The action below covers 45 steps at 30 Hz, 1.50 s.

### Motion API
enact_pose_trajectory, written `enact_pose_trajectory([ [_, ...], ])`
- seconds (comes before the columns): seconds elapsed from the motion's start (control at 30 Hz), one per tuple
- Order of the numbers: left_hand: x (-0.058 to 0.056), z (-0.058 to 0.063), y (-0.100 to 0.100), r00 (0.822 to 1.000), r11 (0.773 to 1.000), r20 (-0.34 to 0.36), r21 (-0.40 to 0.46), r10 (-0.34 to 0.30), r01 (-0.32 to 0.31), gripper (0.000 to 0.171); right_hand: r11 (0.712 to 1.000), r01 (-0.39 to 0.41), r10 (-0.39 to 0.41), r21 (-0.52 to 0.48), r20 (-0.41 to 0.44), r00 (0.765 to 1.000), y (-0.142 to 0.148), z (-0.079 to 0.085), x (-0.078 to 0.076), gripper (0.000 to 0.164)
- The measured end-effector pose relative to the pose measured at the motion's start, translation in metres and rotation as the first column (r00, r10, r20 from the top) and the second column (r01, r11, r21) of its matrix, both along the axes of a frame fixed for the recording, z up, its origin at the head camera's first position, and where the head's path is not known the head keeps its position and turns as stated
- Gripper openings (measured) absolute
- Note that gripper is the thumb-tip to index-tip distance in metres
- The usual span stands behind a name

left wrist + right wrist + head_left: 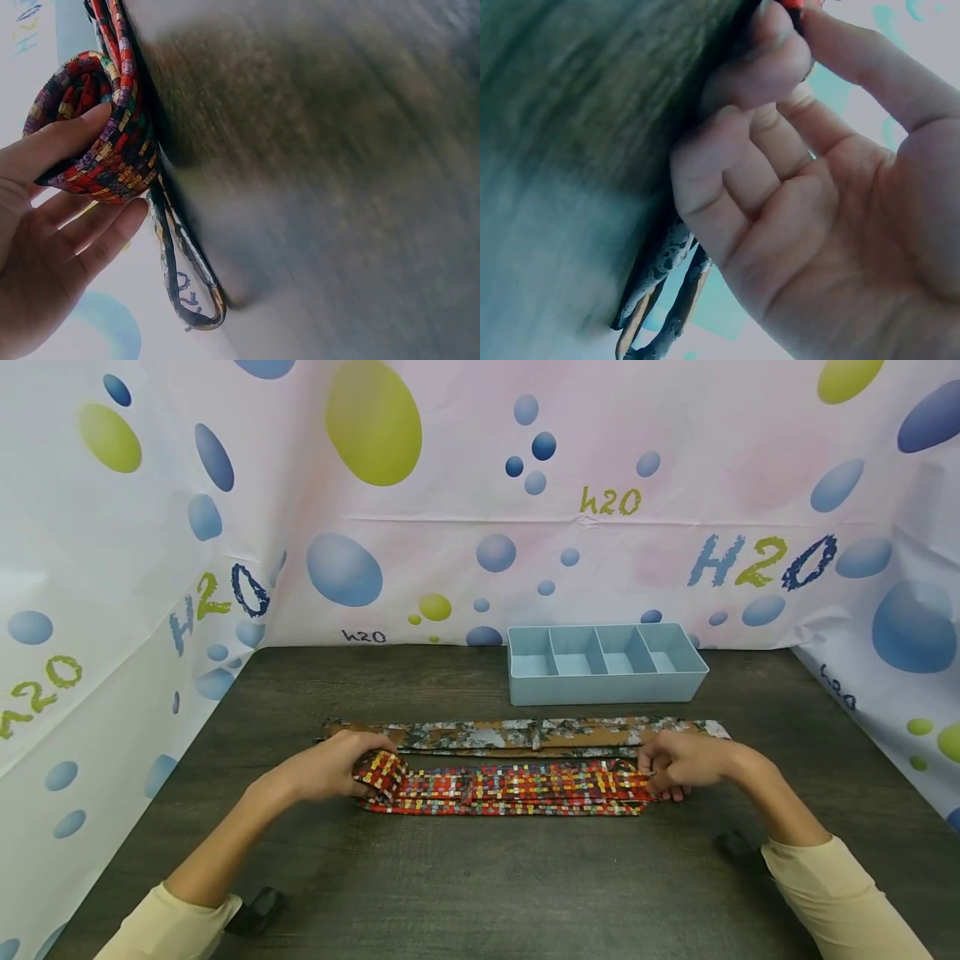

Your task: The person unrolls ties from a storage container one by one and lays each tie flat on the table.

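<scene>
A red necktie with a multicoloured woven check lies folded lengthwise across the table. Its left end is a rolled-up coil, which my left hand grips. In the left wrist view the thumb of the left hand presses into the top of the coil, with the fingers beneath it. My right hand pinches the tie's right end between thumb and fingertips. Only a red scrap of that end shows past the right hand in the right wrist view. Just behind lies a brown floral necktie, also folded lengthwise.
A light blue tray with several compartments in a row stands at the back, right of centre. The dark wooden table meets a white printed backdrop behind and at both sides.
</scene>
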State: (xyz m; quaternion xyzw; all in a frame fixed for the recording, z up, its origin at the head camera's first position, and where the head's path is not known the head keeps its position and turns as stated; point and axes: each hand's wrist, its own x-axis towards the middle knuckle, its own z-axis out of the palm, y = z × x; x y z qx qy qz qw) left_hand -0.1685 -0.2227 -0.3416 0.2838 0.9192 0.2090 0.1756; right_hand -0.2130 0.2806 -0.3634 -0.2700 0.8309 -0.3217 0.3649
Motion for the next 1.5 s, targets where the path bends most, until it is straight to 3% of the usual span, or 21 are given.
enact_pose_trajectory([
  [0.37,0.0,0.001,-0.001,1.0,1.0,-0.009,-0.012,-0.005,0.004,0.055,0.994,-0.026,0.021,-0.106,-0.043,0.999,0.006,-0.005,0.003,0.016],
  [0.63,0.0,0.002,-0.002,1.0,1.0,0.005,-0.017,-0.005,0.005,0.055,0.993,-0.037,0.012,-0.108,-0.226,0.974,0.002,-0.002,0.009,0.045],
  [1.0,0.0,0.009,-0.008,0.999,1.0,-0.027,0.008,0.017,-0.017,0.053,0.994,-0.071,0.047,-0.083,-0.269,0.962,0.0,-0.003,0.007,0.029],
  [1.27,0.004,0.015,-0.019,0.996,0.996,-0.025,0.025,0.083,-0.082,0.059,0.996,-0.071,0.053,-0.052,-0.294,0.954,0.001,-0.003,0.007,0.026],
  [1.5,0.008,0.016,-0.028,0.995,0.997,-0.068,0.009,0.079,-0.078,0.065,0.996,-0.074,0.056,-0.046,-0.314,0.948,0.0,-0.003,0.006,0.026],
])
